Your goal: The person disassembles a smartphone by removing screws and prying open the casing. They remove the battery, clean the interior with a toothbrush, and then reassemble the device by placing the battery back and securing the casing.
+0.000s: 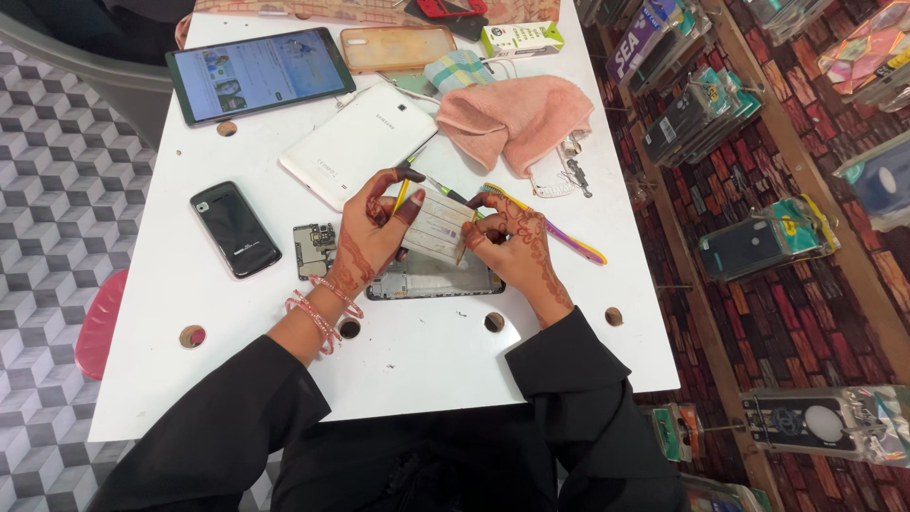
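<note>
From the head camera, both hands met over the white table [142, 313]: the left hand [372, 232] and right hand [512, 237] each pinched an end of a flat grey battery pack [438, 226], fingers closed on its edges, steadying it just above the opened tablet frame [431, 280]. A bare circuit board [315, 248] lay just left, a pink cloth [517, 114] beyond.

A white table [417, 360] carries a black phone [235, 228] and bare circuit board [313, 248] left of the fingers, an opened tablet frame [431, 281] beneath them, a pink cloth [517, 118] beyond.
</note>
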